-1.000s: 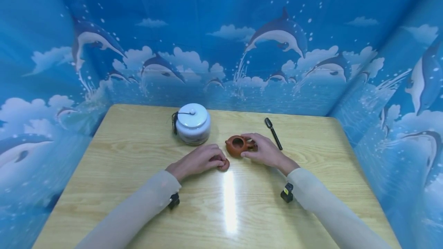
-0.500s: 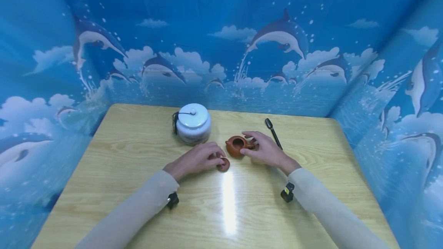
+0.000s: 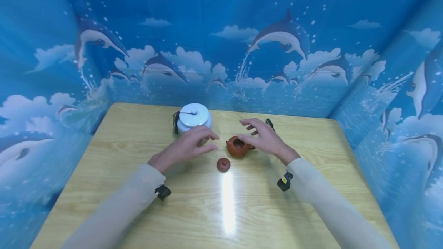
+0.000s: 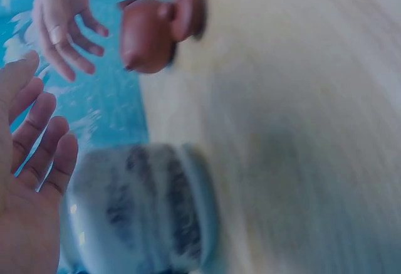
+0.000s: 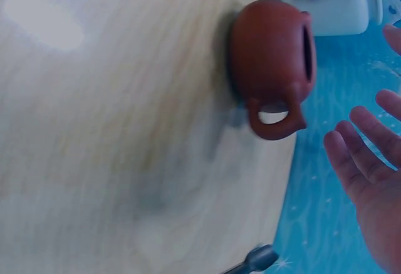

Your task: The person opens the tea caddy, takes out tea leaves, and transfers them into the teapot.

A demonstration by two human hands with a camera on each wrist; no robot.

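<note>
A small reddish-brown clay teapot (image 3: 237,148) stands uncovered on the table, its spout to the left and its handle (image 5: 276,123) to the right. Just in front of it lies its round knobbed lid (image 3: 223,165). My left hand (image 3: 187,145) hovers with relaxed fingers over the near side of a lidded white porcelain jar (image 3: 194,116), holding nothing. Above the teapot's handle side is my right hand (image 3: 264,137), fingers loosely spread and apart from the pot. Dark painted patterns show on the jar's wall (image 4: 150,205) in the left wrist view.
A black scoop (image 3: 269,123) lies behind my right hand, mostly hidden by it in the head view. The wooden table (image 3: 138,126) meets a blue dolphin-print curtain (image 3: 221,57) at the back and sides. A black tassel (image 3: 175,122) hangs from the jar's lid.
My left hand has let go of the teapot lid and moved up and left toward the jar. My right hand has come off the teapot and lifted. The lid stays on the table.
</note>
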